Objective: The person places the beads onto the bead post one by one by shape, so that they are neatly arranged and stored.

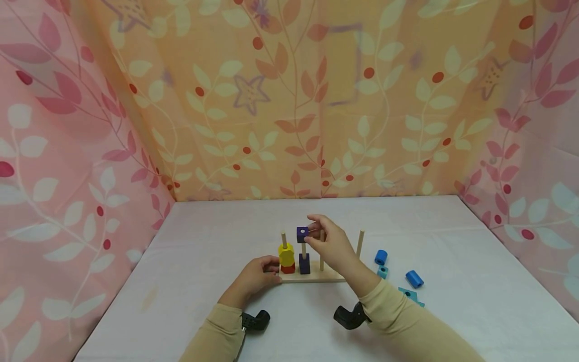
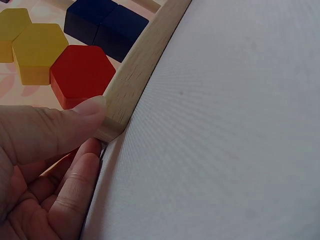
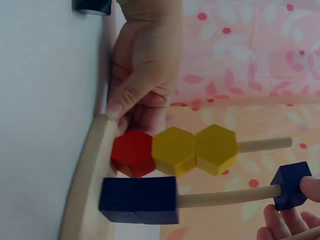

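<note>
A wooden peg base (image 1: 312, 278) with several upright pegs stands on the table. My left hand (image 1: 257, 275) grips its left end, thumb on the edge and fingers curled beside it. On the leftmost peg, a red hexagonal block (image 3: 133, 153) sits under two yellow hexagonal blocks (image 1: 286, 255). Two dark blue blocks (image 3: 138, 200) are stacked low on the second peg. My right hand (image 1: 332, 244) pinches another dark blue block (image 3: 291, 186), its hole facing up, right at the tip of that second peg. The third peg (image 1: 321, 256) is bare, partly behind the right hand.
Right of the base lie two blue cylinders (image 1: 381, 257), a small teal block (image 1: 382, 272) and a teal piece (image 1: 409, 295) partly behind the right sleeve. Another bare peg (image 1: 360, 244) rises at the base's right end. Patterned cloth walls (image 1: 289, 100) surround the white table.
</note>
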Available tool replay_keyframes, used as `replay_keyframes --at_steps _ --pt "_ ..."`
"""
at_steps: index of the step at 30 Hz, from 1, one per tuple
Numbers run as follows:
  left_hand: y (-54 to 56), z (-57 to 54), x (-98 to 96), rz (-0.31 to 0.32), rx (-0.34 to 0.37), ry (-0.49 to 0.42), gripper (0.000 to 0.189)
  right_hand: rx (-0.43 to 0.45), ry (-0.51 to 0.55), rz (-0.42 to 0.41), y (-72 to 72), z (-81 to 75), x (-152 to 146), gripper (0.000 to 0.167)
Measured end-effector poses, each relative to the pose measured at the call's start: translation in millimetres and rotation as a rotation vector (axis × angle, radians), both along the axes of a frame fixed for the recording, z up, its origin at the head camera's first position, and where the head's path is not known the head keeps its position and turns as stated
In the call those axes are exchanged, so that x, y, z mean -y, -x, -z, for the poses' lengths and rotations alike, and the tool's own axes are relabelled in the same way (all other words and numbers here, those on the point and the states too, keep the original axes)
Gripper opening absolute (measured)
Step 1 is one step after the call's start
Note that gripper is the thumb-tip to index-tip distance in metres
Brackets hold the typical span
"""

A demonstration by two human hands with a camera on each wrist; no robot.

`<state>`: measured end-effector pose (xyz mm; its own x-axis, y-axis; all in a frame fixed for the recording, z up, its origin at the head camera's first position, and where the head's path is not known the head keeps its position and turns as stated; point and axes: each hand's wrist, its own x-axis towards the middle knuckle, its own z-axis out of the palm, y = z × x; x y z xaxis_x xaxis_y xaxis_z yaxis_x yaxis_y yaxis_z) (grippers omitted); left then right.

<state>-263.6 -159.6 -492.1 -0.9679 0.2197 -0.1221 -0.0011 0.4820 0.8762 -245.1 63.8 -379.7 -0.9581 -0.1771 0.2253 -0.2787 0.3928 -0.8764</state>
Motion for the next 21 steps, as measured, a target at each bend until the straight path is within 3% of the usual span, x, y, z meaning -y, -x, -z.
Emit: replay_keyframes --at_steps 11,21 --pt "-0.9 1.0 1.2 0.019 -0.007 -0.019 0.042 0.073 0.082 0.061 0.8 30.6 3.3 0.056" --pt "-1.4 -1.1 1.5 0.02 -0.012 -0.04 0.042 0.081 0.088 0.079 0.1 47.9 4.8 0.046"
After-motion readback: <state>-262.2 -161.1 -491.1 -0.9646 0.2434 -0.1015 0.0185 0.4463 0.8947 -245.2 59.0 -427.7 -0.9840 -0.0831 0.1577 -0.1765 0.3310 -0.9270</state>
